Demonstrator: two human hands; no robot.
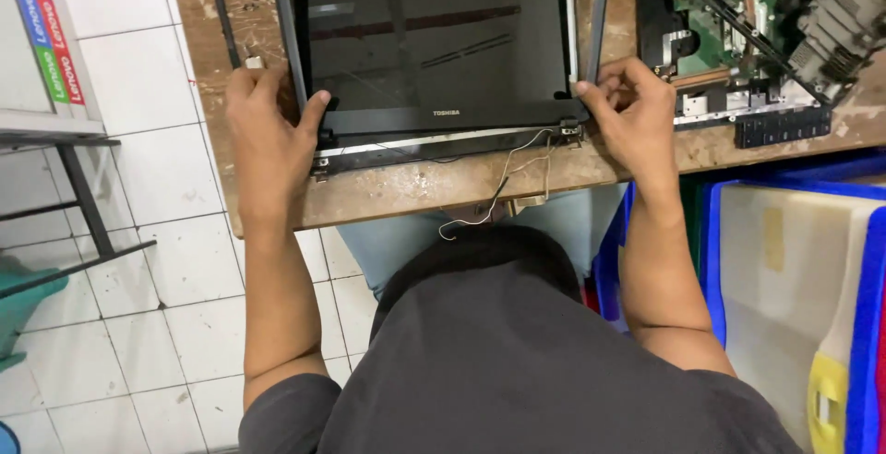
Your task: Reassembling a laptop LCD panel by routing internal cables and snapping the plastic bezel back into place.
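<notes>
Lighting: even, fairly bright, diffuse, from overhead. Shadows: soft and faint, thin under the hands, darker beneath the desk [434, 182] edge. Glare: dark screen [434, 43] mirrors pale streaks and bars; white floor tiles [138, 94] near washed out. Focus: centre sharp, slight softness at lower corners. Distortion: wide-angle, straight edges lean outward toward the frame borders.

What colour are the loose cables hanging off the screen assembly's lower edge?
The cables are mostly white, with one dark strand; the head view shows them.
</notes>
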